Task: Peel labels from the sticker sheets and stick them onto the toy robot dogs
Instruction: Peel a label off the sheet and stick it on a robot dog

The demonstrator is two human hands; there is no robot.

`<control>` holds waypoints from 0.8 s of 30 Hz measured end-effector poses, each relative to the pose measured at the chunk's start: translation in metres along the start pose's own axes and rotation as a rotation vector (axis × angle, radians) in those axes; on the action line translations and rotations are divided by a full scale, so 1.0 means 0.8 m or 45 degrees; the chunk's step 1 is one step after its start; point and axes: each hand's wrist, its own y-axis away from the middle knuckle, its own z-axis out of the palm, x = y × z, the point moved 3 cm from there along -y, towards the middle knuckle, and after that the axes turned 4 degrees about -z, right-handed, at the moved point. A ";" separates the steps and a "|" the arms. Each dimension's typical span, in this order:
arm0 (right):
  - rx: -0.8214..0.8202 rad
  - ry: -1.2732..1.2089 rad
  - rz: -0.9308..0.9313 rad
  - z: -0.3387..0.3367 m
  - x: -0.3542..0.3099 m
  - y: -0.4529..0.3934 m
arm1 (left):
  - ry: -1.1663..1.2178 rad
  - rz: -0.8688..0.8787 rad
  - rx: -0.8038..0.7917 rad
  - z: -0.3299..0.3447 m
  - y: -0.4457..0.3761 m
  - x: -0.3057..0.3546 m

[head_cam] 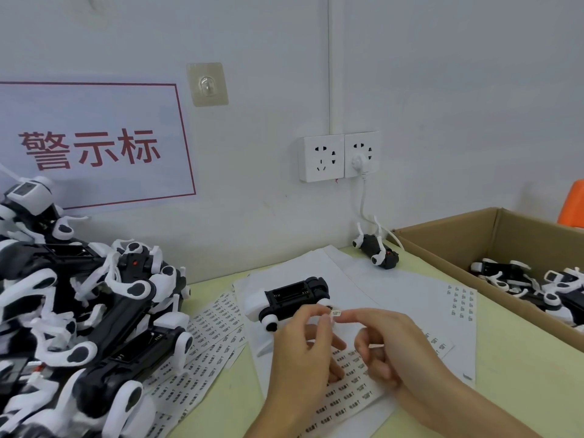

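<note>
Seemingly mid-task, both hands (344, 339) pinch one peeled label (335, 313) above the sheet (347, 390), the near dog (289, 300) unlabelled, a pile (79, 311) waiting at the tabletop's left edge.

White wall (442, 74) behind pale green counter (521, 384). Paper sign (94, 143) on wall at left, red border, red characters. Clear adhesive hook (207, 84) right of sign, higher up. Double wall socket (338, 157) at centre; white plug (358, 160) seated in right half, cord (363, 197) hanging down toward counter. Vertical white conduit (331, 58) above socket. Cardboard box (474, 235) at right on counter, flaps open. Orange object (573, 203) behind box, cut by frame edge, kind unclear.
</note>
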 end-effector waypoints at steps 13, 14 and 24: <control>0.049 0.224 -0.032 -0.004 0.009 -0.008 | -0.048 0.021 0.025 -0.002 -0.002 -0.002; 0.078 0.313 -0.085 -0.005 0.008 -0.007 | -0.059 0.024 0.048 -0.003 -0.002 -0.002; 0.116 0.305 -0.147 -0.011 0.004 -0.009 | -0.045 0.030 0.051 -0.004 -0.003 -0.001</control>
